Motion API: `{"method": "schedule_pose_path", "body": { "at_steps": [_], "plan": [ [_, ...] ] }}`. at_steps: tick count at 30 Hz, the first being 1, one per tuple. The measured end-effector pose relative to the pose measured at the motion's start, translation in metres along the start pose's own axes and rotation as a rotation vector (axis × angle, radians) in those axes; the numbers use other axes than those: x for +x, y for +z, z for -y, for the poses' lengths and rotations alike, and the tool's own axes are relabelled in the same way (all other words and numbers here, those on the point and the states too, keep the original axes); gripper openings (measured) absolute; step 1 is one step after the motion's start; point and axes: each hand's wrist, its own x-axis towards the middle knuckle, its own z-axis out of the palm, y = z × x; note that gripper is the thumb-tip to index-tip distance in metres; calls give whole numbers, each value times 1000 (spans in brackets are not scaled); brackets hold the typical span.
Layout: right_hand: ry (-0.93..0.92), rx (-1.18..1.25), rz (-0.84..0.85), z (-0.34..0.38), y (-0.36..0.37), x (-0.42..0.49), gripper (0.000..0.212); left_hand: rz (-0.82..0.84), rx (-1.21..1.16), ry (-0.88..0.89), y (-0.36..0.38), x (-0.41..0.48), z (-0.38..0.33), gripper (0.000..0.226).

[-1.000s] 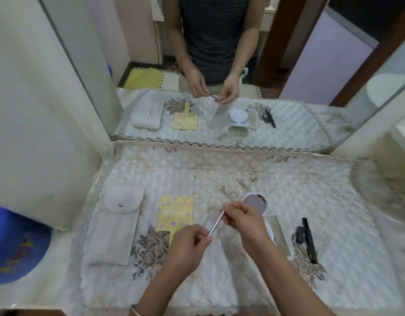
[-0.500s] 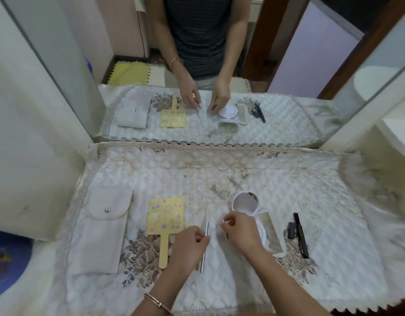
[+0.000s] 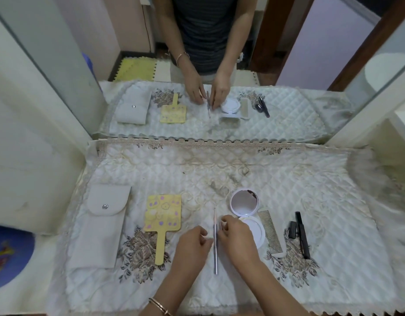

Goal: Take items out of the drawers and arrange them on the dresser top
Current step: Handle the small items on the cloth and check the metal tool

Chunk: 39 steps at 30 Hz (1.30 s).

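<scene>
Quilted white cloth with a lace hem (image 3: 219, 169) covered the dresser top below the wall mirror (image 3: 299, 53). On it, from left to right, lay a grey felt pouch with a snap (image 3: 101, 226), a yellow flower-printed paddle mirror (image 3: 163, 213), an open round white compact (image 3: 244, 205), a cream comb (image 3: 271, 233) and a black mascara wand (image 3: 302, 236). The left hand (image 3: 192, 247) and right hand (image 3: 239, 240) flanked a thin silver metal tool (image 3: 215, 258) lying flat between paddle mirror and compact, its long axis running straight away from the person. The right hand was the closer, its curled fingertips pinching the tool's upper half. The left's curled fingers sat just beside the shaft; whether they gripped it I could not tell. Whether the tool was one piece or two was unclear, the right hand hid part of the compact's base, and no drawer showed.
</scene>
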Motion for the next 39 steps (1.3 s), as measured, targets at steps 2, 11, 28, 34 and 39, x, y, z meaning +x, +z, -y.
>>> {"method": "schedule_pose_path", "body": {
  "at_steps": [2, 11, 28, 34, 39],
  "plan": [
    [-23, 43, -47, 2, -5, -1, 13, -107, 21, 4, -15, 0, 7, 14],
    [4, -24, -140, -5, -20, -6, 24, -283, 360, -39, -51, -10, 57, 34],
    [-164, -40, -119, -72, -21, -18, 76, -121, 135, 19, 8, -35, 21, 49],
    [-187, -44, -132, -76, -18, -14, 79, -126, 181, -18, 16, -36, 17, 51],
    [-216, -115, -104, -84, -17, -7, 79, -168, 185, -20, 21, -42, 19, 42]
  ]
}}
